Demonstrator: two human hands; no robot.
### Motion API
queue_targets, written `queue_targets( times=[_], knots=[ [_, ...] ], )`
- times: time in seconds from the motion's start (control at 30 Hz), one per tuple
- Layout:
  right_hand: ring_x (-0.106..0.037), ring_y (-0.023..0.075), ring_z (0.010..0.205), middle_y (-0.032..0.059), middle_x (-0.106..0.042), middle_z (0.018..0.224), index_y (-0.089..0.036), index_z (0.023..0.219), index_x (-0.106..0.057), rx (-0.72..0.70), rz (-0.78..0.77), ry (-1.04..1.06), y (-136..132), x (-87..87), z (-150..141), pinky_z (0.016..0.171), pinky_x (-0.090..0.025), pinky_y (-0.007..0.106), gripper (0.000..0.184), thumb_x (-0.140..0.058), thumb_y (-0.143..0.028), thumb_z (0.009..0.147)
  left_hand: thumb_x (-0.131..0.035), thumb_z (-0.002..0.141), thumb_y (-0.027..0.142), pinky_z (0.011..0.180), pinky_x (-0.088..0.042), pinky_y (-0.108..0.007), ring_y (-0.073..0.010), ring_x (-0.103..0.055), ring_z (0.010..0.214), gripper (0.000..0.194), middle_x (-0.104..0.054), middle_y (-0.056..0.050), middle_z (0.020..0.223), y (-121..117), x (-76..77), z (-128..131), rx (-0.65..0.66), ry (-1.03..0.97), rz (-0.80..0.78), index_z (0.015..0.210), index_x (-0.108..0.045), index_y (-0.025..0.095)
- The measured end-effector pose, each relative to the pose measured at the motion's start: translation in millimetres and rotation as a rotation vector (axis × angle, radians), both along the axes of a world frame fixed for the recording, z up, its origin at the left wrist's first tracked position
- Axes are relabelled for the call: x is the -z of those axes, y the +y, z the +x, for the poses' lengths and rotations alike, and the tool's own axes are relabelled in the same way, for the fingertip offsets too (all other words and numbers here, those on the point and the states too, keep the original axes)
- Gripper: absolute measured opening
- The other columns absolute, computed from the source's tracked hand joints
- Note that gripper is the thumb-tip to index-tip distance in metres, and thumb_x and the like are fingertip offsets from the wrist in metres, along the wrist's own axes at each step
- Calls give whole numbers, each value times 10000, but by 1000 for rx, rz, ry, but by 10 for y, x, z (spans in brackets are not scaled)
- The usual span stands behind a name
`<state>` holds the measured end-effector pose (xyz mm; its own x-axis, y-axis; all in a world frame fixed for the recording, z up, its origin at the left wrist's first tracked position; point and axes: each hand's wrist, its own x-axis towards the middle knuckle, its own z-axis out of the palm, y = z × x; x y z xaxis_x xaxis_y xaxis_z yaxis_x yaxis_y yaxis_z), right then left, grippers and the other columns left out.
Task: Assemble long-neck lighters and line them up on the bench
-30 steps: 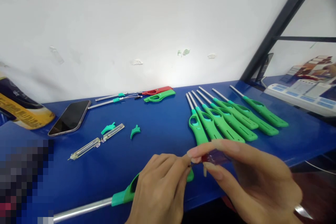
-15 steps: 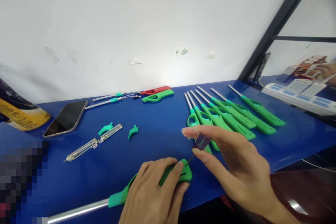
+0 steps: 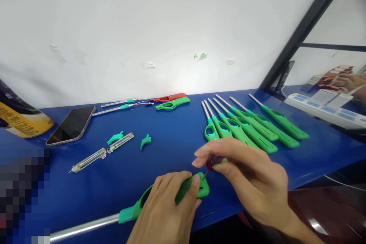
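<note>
Under my left hand (image 3: 168, 202) lies a green long-nosed lighter (image 3: 130, 213), its metal tube pointing to the lower left. My fingers wrap over its handle and press it against the table. My right hand (image 3: 248, 175) pinches a small screwdriver (image 3: 212, 162) with a dark purplish handle. The screwdriver's thin shaft slants down to the end of the lighter's handle, beside the slot; its tip appears to touch there. Beyond my right hand, several assembled green lighters (image 3: 248, 131) lie in a row, the nearest partly hidden by my fingers.
On the blue table (image 3: 114, 183) lie clear tubes (image 3: 88, 160), teal triggers (image 3: 145, 142), a phone (image 3: 73, 124), a red handle shell (image 3: 174, 97), a green handle shell (image 3: 173, 103) and loose metal tubes (image 3: 111, 111). A yellow-and-black container (image 3: 23, 120) stands left. A black frame (image 3: 300, 26) rises right; another person's hand (image 3: 351, 81) shows behind it.
My right hand has shifted slightly left, its fingers closing further around the screwdriver handle. My left hand still holds the lighter in nearly the same place.
</note>
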<state>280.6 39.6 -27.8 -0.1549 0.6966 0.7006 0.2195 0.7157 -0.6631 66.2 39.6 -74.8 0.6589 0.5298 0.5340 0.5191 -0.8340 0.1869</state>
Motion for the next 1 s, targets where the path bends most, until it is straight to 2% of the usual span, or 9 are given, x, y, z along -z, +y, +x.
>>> queue_targets(
  times=[0.17, 0.27, 0.33, 0.5, 0.6, 0.67, 0.77, 0.87, 1.0],
  knots=[
    [-662, 150, 915, 2, -676, 1061, -338, 1403, -721, 111, 104, 7, 19, 13, -8, 764, -591, 292, 515, -747, -60, 970, -467, 1104, 120, 860, -677, -383, -264, -755, 1081, 385, -742, -138, 1272, 4, 29, -26, 8, 109, 64, 1475, -570, 119],
    [-687, 194, 1140, 31, -707, 1304, -313, 1410, -710, 61, 49, -54, -15, -28, 21, 907, -616, 328, 427, -626, -101, 1050, -452, 1114, 135, 869, -676, -402, -283, -760, 1104, 389, -749, -150, 1285, 5, 39, -30, 14, 148, 108, 1487, -561, 105],
    [-687, 198, 1210, 17, -739, 1311, -299, 1380, -722, 30, 52, -59, -31, -57, 23, 1001, -603, 340, 455, -580, -31, 1041, -429, 1119, 134, 872, -674, -410, -289, -759, 1120, 402, -749, -157, 1301, 4, 38, -35, 24, 175, 129, 1502, -547, 94],
    [-669, 146, 908, -3, -705, 1052, -319, 1339, -759, 124, 132, -3, -8, -50, 1, 740, -605, 267, 480, -798, -61, 936, -374, 1127, 132, 869, -664, -405, -288, -757, 1138, 433, -733, -163, 1358, 5, 10, -45, 34, 247, 126, 1526, -535, 94],
    [-681, 176, 1024, 35, -690, 1187, -312, 1384, -743, 153, 132, -51, -7, -41, 19, 803, -616, 294, 401, -748, -173, 1008, -382, 1133, 147, 865, -659, -394, -287, -760, 1131, 415, -742, -160, 1338, 11, -3, -30, 25, 237, 139, 1506, -553, 87],
    [-699, 186, 1114, 34, -721, 1281, -302, 1403, -728, 89, 89, -83, -20, -49, 26, 882, -623, 311, 413, -612, -102, 1061, -395, 1130, 141, 854, -658, -391, -282, -768, 1098, 399, -757, -154, 1296, 18, -6, -14, 24, 206, 159, 1486, -565, 81],
    [-723, 151, 979, -4, -776, 1158, -318, 1385, -738, 40, 73, -28, -27, -55, 5, 814, -625, 281, 494, -617, -6, 1021, -401, 1122, 125, 830, -663, -398, -284, -772, 1070, 391, -765, -140, 1270, 25, -4, 0, 25, 157, 153, 1472, -572, 91],
    [-670, 147, 866, -9, -743, 1032, -342, 1369, -757, 114, 153, 30, -6, -45, -13, 696, -594, 269, 490, -801, -94, 948, -431, 1117, 143, 833, -666, -405, -290, -765, 1081, 381, -758, -140, 1286, 27, 2, -4, 26, 130, 108, 1465, -584, 111],
    [-706, 197, 1085, 32, -740, 1246, -334, 1370, -759, 99, 114, -34, 9, -51, 17, 849, -628, 319, 348, -699, -218, 1048, -469, 1104, 136, 822, -670, -407, -290, -763, 1064, 380, -759, -143, 1270, 32, 24, -6, 21, 98, 92, 1462, -593, 120]
  ],
)
